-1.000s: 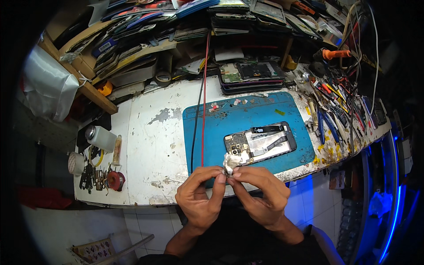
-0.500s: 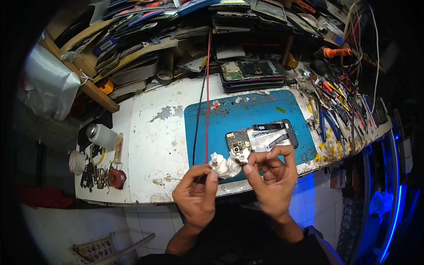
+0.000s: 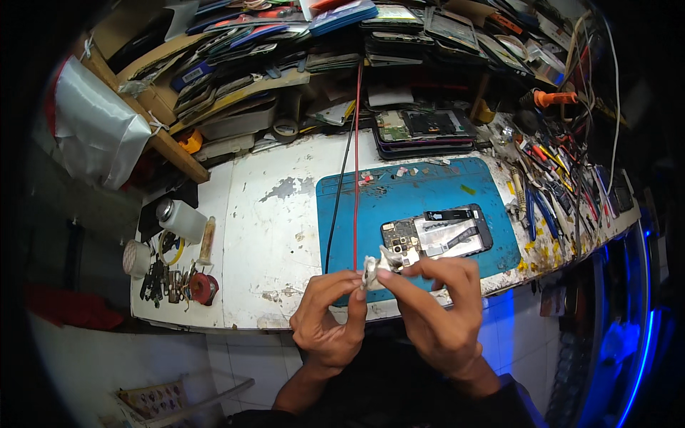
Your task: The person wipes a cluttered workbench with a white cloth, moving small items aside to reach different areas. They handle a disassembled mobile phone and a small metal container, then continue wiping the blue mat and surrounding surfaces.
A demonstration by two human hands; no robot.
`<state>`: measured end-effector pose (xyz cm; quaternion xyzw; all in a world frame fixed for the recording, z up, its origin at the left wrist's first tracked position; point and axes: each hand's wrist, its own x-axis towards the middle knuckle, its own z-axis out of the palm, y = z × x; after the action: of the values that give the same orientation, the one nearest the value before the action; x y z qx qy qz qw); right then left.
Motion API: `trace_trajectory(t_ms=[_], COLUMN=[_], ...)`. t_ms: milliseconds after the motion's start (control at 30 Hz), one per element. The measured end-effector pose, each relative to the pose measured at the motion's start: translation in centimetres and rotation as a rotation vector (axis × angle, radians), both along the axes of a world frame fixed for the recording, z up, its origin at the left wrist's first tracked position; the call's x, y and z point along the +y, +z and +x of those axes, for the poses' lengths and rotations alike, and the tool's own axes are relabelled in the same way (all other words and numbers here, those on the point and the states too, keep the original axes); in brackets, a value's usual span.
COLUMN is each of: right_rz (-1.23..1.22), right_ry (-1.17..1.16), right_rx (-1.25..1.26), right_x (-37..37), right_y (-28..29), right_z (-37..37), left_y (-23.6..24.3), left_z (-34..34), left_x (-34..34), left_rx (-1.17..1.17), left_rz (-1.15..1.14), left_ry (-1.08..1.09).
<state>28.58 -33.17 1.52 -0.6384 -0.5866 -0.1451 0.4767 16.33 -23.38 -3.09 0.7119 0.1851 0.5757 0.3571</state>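
A small crumpled white wad, tissue-like with dark smudges (image 3: 374, 268), is pinched between both hands at the front of the blue mat (image 3: 339, 203). My left hand (image 3: 328, 321) grips its left side with thumb and fingertips. My right hand (image 3: 442, 314) presses on its right side, index finger raised and bent. Just beyond the wad lies an opened phone (image 3: 448, 240) with circuit board, camera module and ribbon cable exposed. A black cable (image 3: 336, 203) and a red cable (image 3: 356, 192) cross the mat beside my left hand. Small parts (image 3: 403, 171) lie along the mat's back edge.
The white worktop (image 3: 264, 242) holds a plastic bottle (image 3: 187, 221) and red spool (image 3: 203, 287) at left, a heap of tools (image 3: 542, 192) at right, and stacked device bodies (image 3: 421, 132) behind the mat. Cluttered shelves run across the back; an orange-handled tool (image 3: 553, 98) hangs at right.
The wad was stretched wider between my hands half a second ago; now they are closer, bunching it up. The whole scene has shifted rightward in the picture.
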Motion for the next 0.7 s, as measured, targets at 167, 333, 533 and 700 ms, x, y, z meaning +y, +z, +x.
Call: trace_trajectory(t_ms=[167, 333, 533, 700], right_rz=[-0.179, -0.147, -0.06, -0.025], right_ry=[-0.047, -0.009, 0.076, 0.046], right_rx=[-0.168, -0.138, 0.201, 0.29], right_x=[0.6, 1.0, 0.7, 0.3], right_y=[0.5, 0.1, -0.1, -0.3], right_z=[0.7, 0.6, 1.2, 1.8], left_y=[-0.1, 0.0, 0.3, 0.5], left_z=[-0.4, -0.8, -1.0, -0.9], left_x=[-0.2, -0.1, 1.0, 1.7], left_rx=[-0.065, -0.107, -0.261, -0.22], left_rz=[-0.144, -0.226, -0.55, -0.592], left_ry=[-0.014, -0.02, -0.172, -0.246])
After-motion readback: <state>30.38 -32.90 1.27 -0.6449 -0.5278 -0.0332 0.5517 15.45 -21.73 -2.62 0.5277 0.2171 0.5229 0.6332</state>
